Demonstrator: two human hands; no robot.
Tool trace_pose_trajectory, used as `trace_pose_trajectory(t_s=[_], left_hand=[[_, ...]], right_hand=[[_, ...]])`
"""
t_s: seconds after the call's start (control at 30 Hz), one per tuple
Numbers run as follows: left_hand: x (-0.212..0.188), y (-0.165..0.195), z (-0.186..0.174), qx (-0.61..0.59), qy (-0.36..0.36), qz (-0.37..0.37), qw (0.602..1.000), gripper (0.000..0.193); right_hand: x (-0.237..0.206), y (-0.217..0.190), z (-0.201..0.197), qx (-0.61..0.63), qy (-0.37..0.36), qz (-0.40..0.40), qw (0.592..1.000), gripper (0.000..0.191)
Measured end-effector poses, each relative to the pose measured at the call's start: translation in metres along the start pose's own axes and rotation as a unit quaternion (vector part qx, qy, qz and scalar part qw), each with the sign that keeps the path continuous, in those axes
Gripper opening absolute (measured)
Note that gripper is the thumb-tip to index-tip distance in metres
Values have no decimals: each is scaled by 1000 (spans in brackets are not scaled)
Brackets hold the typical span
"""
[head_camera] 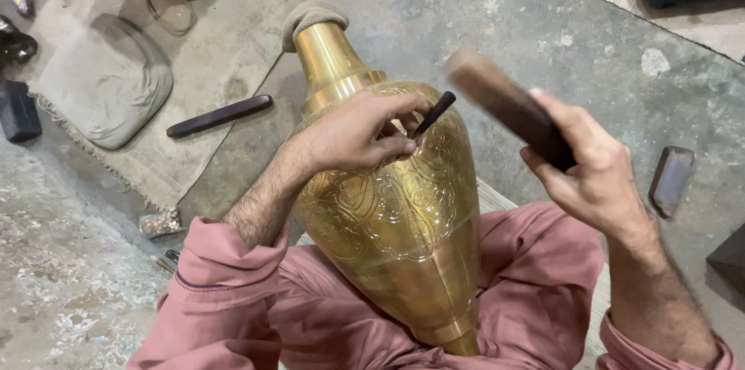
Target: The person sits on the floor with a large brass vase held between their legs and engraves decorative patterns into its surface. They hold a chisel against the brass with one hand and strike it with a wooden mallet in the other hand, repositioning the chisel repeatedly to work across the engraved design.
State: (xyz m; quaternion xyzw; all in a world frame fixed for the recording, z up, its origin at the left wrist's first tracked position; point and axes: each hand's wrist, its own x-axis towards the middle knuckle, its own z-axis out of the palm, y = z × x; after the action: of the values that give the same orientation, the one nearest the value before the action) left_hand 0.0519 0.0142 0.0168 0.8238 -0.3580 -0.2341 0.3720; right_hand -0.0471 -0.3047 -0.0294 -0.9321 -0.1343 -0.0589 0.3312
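Head view, only one. Brass vase (396,215) lies tilted across the person's lap, long axis running from lower right near the body up to upper left; neck and mouth point away from the person, base sits low between the knees. Mouth is stuffed or capped with a greyish cloth wad (310,17). Engraved floral lines cover the upper belly, lower part plainer.

Left hand (353,133) rests on the vase shoulder, fingers curled closed around a thin dark chisel (433,114); chisel slants, top end up and right, tip down against the brass under the fingers. Tip itself hidden by the hand.

Right hand (594,168) is raised off to the right of the vase, closed in a fist grip round a dark wooden mallet (504,106); the mallet is blurred, its long axis going from the hand up-left toward the chisel top, not touching it.

Around: a dark bar (220,115) on the floor left of the neck, grey cushion (105,79) further left, dark block (670,180) on the concrete to the right, well apart from the vase. Pink sleeves and trousers below.
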Motion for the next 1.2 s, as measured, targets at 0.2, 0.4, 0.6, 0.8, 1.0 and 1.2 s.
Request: trace_pose_trajectory(t_s=[0.2,0.4,0.6,0.8,1.0,1.2], left_hand=[[3,-7,-1,-50,-22,9,998,49],[12,-12,-4,10,-98,53,994,52],[15,-12,-5,20,-124,32,992,53],[14,-12,-7,3,-141,41,989,52],[11,-10,-4,26,-84,85,993,51],[0,-4,-1,4,-32,39,999,48]], right_hand=[[-5,-6,17,-7,-45,50,998,76],[-37,-6,47,45,-66,97,992,75],[-53,6,51,260,87,125,953,64],[-49,12,41,74,80,-35,993,66],[-44,17,42,7,68,-9,998,68],[-21,17,29,35,50,-64,996,61]])
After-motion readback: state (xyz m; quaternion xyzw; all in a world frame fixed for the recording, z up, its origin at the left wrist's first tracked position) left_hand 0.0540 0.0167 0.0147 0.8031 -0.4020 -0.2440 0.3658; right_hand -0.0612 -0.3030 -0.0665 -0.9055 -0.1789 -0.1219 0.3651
